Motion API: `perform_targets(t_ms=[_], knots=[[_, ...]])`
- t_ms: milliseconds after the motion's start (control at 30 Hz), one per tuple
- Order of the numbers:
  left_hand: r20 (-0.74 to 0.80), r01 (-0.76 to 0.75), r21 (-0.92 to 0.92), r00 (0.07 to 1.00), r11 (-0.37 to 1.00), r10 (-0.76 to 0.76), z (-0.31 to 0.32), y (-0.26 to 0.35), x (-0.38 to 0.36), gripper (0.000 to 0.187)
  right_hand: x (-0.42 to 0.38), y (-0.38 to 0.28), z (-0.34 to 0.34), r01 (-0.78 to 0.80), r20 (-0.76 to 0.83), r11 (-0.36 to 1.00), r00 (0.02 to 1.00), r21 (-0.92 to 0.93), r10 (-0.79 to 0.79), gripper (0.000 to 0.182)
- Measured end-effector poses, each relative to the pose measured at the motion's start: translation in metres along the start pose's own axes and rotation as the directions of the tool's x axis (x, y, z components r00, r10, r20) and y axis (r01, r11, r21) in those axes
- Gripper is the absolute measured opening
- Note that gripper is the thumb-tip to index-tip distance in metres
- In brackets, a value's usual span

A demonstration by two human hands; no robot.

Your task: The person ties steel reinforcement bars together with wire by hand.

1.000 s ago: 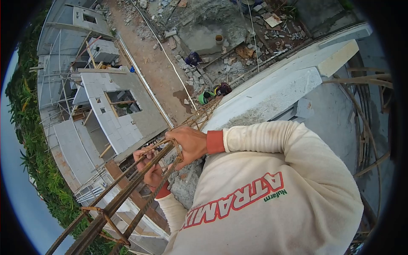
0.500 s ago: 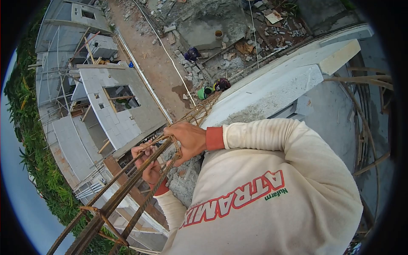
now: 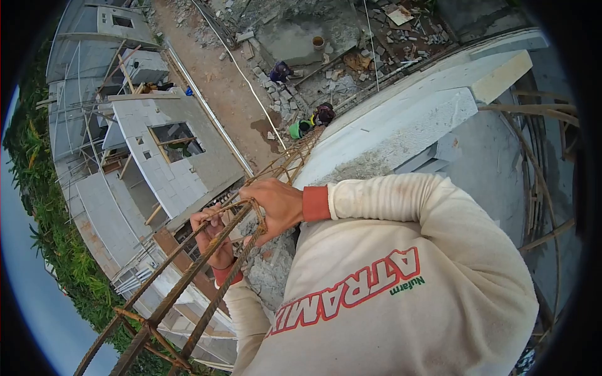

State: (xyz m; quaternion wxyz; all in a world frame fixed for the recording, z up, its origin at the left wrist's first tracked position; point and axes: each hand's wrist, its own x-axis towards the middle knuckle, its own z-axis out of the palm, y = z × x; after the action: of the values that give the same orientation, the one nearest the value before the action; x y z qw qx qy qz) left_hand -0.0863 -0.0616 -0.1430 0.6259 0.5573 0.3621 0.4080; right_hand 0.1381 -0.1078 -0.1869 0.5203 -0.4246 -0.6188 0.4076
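Note:
A rusty rebar cage (image 3: 179, 289) runs from the lower left up to my hands, with a square stirrup around its long bars. My right hand (image 3: 276, 203) is closed around the stirrup and bars near the cage's middle. Just left of it and lower, my left hand (image 3: 213, 235) has its fingers bent together beside the bars. What those fingers pinch is too small to make out. Both arms wear cream sleeves with red cuffs. Rough concrete (image 3: 269, 279) shows beneath the hands.
A pale wall (image 3: 389, 138) slopes away at the upper right. Far below are two people, a green bucket (image 3: 300, 129), rubble and a dirt path (image 3: 207, 75). An unfinished block building (image 3: 169, 141) stands at the left. Wooden poles (image 3: 533, 109) cross the right side.
My left hand has shifted slightly left, its fingers still bent by the bars. My right hand keeps its grip. The view has tilted a little, and the cage's long bars look farther apart.

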Motion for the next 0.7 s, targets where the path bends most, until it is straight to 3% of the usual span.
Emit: perform_targets(t_ms=[333, 467, 700], knots=[[0.016, 0.029, 0.030, 0.999, 0.999, -0.030, 0.004, -0.007, -0.002, 0.056, -0.009, 0.009, -0.001, 0.047, -0.053, 0.999, 0.997, -0.003, -0.047, 0.078], [0.033, 0.046, -0.081, 0.999, 0.996, -0.043, -0.008, -0.015, -0.008, 0.054, -0.007, 0.012, -0.001, -0.001, 0.013, 1.000, 1.000, 0.026, 0.000, 0.079], [-0.031, 0.104, -0.071, 0.994, 0.992, -0.106, -0.009, -0.013, -0.017, 0.054, 0.000, 0.022, 0.003, -0.005, 0.071, 0.999, 0.997, 0.044, 0.001, 0.081]])
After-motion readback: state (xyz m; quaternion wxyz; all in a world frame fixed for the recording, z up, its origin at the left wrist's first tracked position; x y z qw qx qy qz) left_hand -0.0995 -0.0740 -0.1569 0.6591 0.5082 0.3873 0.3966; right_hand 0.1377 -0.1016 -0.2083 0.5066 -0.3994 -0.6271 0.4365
